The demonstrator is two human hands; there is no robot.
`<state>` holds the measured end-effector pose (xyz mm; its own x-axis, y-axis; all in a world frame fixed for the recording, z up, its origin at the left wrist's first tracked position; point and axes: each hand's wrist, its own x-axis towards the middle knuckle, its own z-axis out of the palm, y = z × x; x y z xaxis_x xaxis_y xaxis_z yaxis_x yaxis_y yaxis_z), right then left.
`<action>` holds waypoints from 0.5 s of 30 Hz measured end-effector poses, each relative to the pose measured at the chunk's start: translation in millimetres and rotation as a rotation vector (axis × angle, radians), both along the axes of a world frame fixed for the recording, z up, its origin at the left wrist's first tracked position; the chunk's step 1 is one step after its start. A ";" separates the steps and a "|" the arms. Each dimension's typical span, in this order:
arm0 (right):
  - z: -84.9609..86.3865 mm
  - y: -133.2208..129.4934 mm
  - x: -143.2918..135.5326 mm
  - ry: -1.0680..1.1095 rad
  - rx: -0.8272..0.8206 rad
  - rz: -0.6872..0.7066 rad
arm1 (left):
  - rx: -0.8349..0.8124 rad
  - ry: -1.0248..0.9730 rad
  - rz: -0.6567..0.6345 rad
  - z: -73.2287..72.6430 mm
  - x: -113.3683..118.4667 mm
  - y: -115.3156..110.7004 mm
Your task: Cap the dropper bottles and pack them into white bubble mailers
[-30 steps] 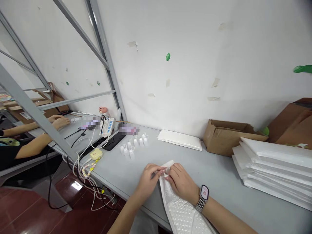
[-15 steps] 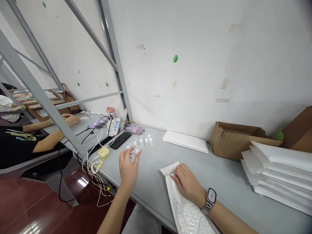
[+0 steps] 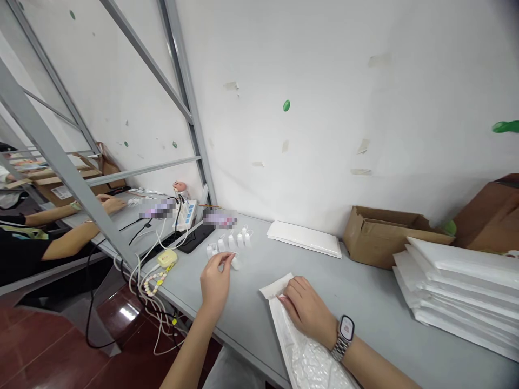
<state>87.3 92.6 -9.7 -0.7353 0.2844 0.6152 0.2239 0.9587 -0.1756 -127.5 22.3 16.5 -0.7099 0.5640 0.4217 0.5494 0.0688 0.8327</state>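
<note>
My left hand [image 3: 216, 278] pinches a small white bottle [image 3: 235, 262] by its top, between thumb and forefinger, over the grey table. Behind it several similar white bottles [image 3: 240, 240] with thin loops stand in a loose group. My right hand [image 3: 310, 308], with a watch on the wrist, is closed on the upper edge of a white padded envelope [image 3: 308, 362]. The envelope's flap [image 3: 276, 285] is folded out to the left, and its lower end runs out of view.
A stack of white envelopes [image 3: 466, 292] lies at right, before a cardboard box [image 3: 381, 235]. Flat white envelopes [image 3: 304, 237] lie by the wall. Cables, a yellow case [image 3: 167, 258] and a power strip [image 3: 186, 214] are at left. Beyond the frame, another person's hands [image 3: 107, 204] work.
My left thumb and forefinger have closed on a white bottle, which has moved slightly right, away from the others. My right hand stays on the envelope; the whole view has shifted a little.
</note>
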 end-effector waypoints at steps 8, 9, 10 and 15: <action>3.6 -5.2 3.0 0.082 0.091 0.088 | -0.071 -0.331 -0.452 2.1 67.3 13.2; 3.7 -5.3 3.5 0.098 0.089 0.089 | -0.087 -0.353 -0.478 1.2 69.9 14.8; 3.7 -5.4 4.0 0.109 0.085 0.089 | -0.102 -0.370 -0.499 0.4 71.0 15.8; 3.3 -5.4 5.0 0.126 0.089 0.088 | -0.175 -0.367 -0.604 -3.1 71.5 15.1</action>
